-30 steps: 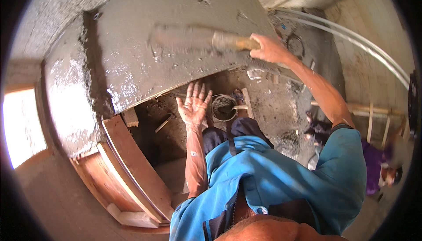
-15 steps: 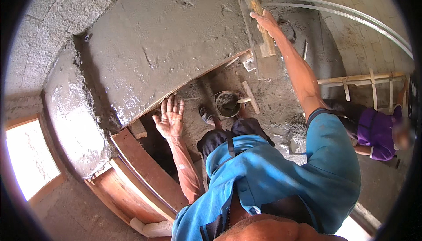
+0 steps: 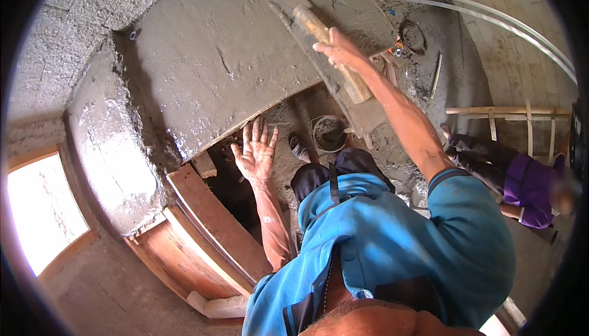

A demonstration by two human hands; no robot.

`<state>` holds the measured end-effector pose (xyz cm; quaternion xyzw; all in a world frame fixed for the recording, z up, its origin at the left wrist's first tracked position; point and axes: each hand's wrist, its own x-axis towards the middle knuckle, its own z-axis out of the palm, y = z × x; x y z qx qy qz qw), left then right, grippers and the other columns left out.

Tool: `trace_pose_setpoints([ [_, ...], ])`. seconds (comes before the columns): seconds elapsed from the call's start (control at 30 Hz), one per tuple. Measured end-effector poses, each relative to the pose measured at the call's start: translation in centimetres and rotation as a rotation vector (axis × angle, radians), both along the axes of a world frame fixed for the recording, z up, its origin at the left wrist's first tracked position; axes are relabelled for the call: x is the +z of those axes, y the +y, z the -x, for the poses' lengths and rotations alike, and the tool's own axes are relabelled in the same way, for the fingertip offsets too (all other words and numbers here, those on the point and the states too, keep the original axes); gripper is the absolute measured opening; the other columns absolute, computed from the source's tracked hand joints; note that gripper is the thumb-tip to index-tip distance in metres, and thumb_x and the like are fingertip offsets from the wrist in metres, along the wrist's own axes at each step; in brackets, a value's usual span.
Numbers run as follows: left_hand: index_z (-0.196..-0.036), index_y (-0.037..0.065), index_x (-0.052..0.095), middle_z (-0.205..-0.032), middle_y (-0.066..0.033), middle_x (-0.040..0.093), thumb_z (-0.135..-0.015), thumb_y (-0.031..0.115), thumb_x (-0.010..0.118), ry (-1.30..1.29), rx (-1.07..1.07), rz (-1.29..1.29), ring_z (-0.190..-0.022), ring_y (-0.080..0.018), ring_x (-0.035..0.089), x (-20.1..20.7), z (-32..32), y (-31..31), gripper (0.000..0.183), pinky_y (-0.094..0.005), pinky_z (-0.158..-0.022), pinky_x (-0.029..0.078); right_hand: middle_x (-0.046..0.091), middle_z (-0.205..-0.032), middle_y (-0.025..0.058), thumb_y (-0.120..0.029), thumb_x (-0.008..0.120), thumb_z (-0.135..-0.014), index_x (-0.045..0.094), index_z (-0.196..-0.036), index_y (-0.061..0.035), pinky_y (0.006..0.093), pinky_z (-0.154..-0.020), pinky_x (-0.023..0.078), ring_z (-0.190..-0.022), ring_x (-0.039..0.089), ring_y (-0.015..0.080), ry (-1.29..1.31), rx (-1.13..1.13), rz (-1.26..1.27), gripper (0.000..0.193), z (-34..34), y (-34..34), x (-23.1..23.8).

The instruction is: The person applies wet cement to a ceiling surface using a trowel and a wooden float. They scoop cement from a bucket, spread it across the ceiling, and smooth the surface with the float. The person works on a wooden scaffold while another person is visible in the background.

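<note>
A long flat plastering float [image 3: 283, 6] crosses the right-hand edge of a wet grey mortar surface [image 3: 208, 54], its upper end over the mortar. My right hand [image 3: 345, 53] is closed around the float's wooden handle. From here I cannot tell whether the blade presses on the mortar. My left hand [image 3: 256, 157] is open, palm up and fingers spread, by the wooden edge of the mortared slab, holding nothing. Below the float's lower part, a round bucket [image 3: 315, 132] with grey mortar inside stands on the floor near my feet.
Curved wooden boards [image 3: 211, 222] border a dark gap beside my left forearm. A bright window [image 3: 46, 213] is at far left. On the right, a person in purple [image 3: 524, 183] is near a wooden frame [image 3: 509, 110]. Clear curved tubing [image 3: 521, 34] runs along the upper right.
The float in my right hand has swung left over the mortar, uncovering a coil on the right and covering the T-shaped tool by the bucket. My left hand's fingers have spread wider.
</note>
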<state>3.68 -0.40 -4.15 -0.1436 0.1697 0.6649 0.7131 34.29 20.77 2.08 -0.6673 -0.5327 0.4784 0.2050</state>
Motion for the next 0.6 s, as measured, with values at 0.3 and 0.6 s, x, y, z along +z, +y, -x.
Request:
trace_pose_setpoints([
  [0.3, -0.161, 0.007, 0.017, -0.167, -0.0236, 0.017, -0.105, 0.058, 0.026, -0.029, -0.056, -0.029, -0.155, -0.0408, 0.013, -0.3, 1.1, 0.2, 0.076, -0.0704, -0.121, 0.01, 0.065, -0.1, 0.026, -0.041, 0.068, -0.095, 0.037, -0.138, 0.0134, 0.0408, -0.06, 0.054, -0.068, 0.065, 0.0225, -0.005, 0.22, 0.03, 0.076, 7.7, -6.2, 0.7],
  [0.6, -0.161, 0.005, 0.015, -0.168, -0.0215, 0.015, -0.104, 0.063, 0.024, -0.043, -0.037, 0.001, -0.156, -0.0397, 0.013, -0.1, 1.3, 0.2, 0.082, -0.0696, -0.121, 0.011, 0.022, -0.161, 0.032, -0.06, 0.066, -0.09, 0.02, -0.158, 0.0058, 0.0509, -0.115, 0.039, -0.148, 0.034, 0.0371, -0.1, 0.029, -0.099, 0.106, 1.3, -2.7, 5.9],
])
